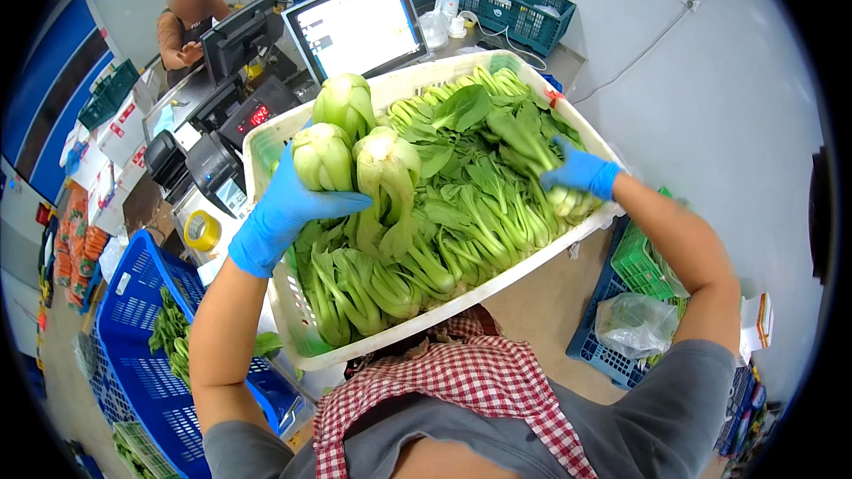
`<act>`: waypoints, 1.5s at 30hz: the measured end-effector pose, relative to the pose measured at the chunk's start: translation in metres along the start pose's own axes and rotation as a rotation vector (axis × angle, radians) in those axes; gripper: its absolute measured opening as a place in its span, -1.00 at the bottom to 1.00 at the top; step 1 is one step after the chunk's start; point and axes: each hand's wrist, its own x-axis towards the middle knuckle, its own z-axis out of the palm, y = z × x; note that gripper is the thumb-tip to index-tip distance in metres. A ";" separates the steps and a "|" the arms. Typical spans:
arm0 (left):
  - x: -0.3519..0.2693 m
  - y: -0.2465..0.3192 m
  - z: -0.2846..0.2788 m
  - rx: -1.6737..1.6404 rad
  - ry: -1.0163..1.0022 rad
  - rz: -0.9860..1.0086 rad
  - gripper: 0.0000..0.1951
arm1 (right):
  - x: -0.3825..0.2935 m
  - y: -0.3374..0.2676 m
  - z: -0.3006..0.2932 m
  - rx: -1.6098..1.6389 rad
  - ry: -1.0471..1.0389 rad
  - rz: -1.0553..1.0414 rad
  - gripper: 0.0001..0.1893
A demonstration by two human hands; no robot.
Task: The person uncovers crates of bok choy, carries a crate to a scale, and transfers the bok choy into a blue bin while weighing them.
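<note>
A white plastic crate (373, 352) of leafy green bok choy (479, 213) lies before me. My left hand (293, 203), in a blue glove, is closed around several bok choy heads (383, 159) over the crate's left part, their pale bases turned up toward me. At the crate's right side my right hand (582, 169), gloved in blue too, grips a bunch of bok choy (532, 146), with its leaves pointing to the back and its bases toward the near right corner. Rows of bok choy fill the crate, pale bases along the near and far edges.
Behind the crate stand a monitor (359, 26) and a device with red digits (256, 116). Yellow tape (202, 230) and a blue basket (133, 332) are at left. Green crates (512, 10) stand at the back. A plastic bag (636, 324) lies right. Another person (186, 20) is at far left.
</note>
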 end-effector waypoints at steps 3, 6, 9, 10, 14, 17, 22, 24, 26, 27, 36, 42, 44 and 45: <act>-0.005 0.003 -0.004 -0.002 -0.007 -0.004 -0.17 | -0.002 -0.039 -0.042 0.477 -0.324 0.254 -0.43; -0.006 0.000 -0.006 0.076 -0.010 0.070 -0.09 | 0.008 -0.016 -0.065 0.947 -0.611 0.263 -0.54; -0.002 -0.003 -0.002 0.059 -0.025 0.056 -0.04 | 0.014 -0.001 -0.043 0.910 -0.582 0.257 -0.54; -0.003 -0.003 -0.001 0.047 -0.021 0.031 -0.03 | 0.010 -0.007 -0.041 0.757 -0.568 0.298 -0.53; -0.002 -0.014 -0.006 0.052 -0.069 0.081 0.00 | -0.010 -0.045 -0.026 0.301 -0.403 0.143 -0.55; -0.004 -0.014 -0.007 0.081 -0.078 0.085 -0.01 | -0.011 -0.055 -0.059 -0.281 -0.187 -0.170 -0.44; -0.013 -0.013 -0.009 0.117 -0.006 0.076 -0.02 | -0.029 -0.052 -0.043 -1.035 0.037 -1.102 -0.13; -0.013 -0.014 -0.005 0.085 0.009 0.054 -0.02 | -0.022 -0.055 -0.032 -0.970 -0.043 -1.177 -0.08; -0.012 -0.014 -0.006 0.123 0.021 0.040 -0.03 | -0.015 -0.066 -0.026 -0.954 -0.132 -1.197 -0.07; -0.011 -0.017 -0.005 0.144 0.036 0.069 -0.04 | -0.011 -0.072 -0.024 -0.948 -0.177 -1.209 -0.06; -0.080 0.000 -0.026 -0.015 0.277 0.123 -0.33 | 0.000 -0.128 0.018 -0.871 -0.196 -1.539 -0.12; -0.101 -0.006 -0.007 -0.557 0.411 0.409 -0.39 | 0.002 -0.100 0.010 -0.624 -0.235 -1.456 -0.43; -0.124 -0.010 -0.003 -0.614 0.463 0.399 -0.40 | -0.002 -0.113 -0.011 -0.460 -0.218 -1.392 -0.45; -0.135 -0.013 -0.002 -0.643 0.485 0.414 -0.40 | 0.005 -0.113 -0.014 -0.258 -0.205 -1.278 -0.43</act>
